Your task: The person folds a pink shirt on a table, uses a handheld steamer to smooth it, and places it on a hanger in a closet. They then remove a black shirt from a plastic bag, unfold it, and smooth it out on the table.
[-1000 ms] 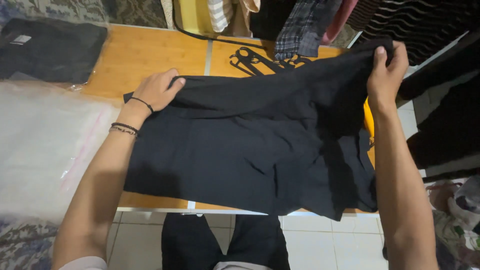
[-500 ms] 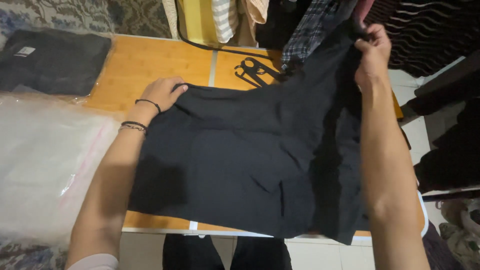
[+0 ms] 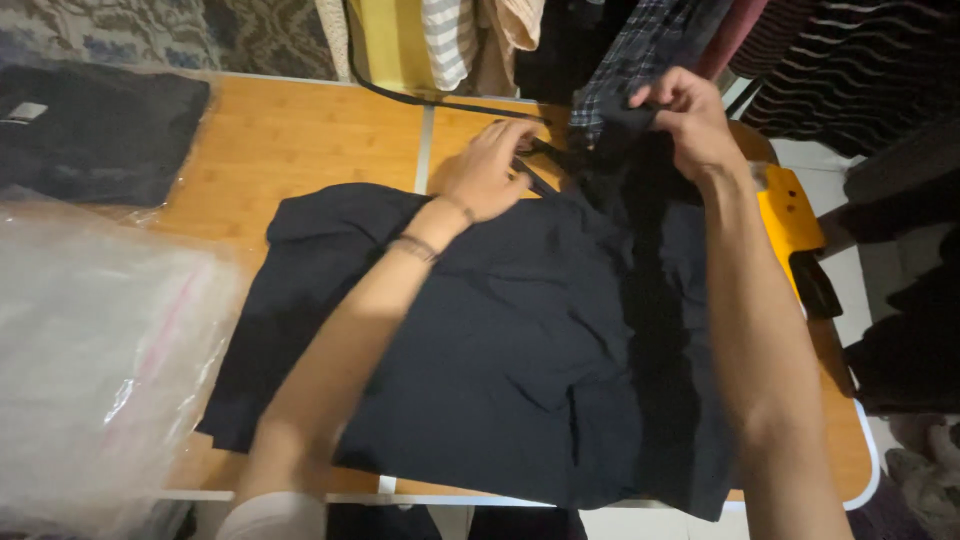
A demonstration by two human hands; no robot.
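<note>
A black garment point(image 3: 480, 370) lies spread across the middle of the wooden surface point(image 3: 300, 150), its near edge hanging over the front. The right hand point(image 3: 685, 120) is closed, pinching the garment's far right corner and lifting it off the surface. The left hand point(image 3: 490, 170) reaches to the far edge, fingers loosely curled over black hangers point(image 3: 540, 165); whether it grips one I cannot tell. A stack of clear plastic bags point(image 3: 90, 370) sits to the left, a bagged dark garment point(image 3: 95, 130) at far left.
</note>
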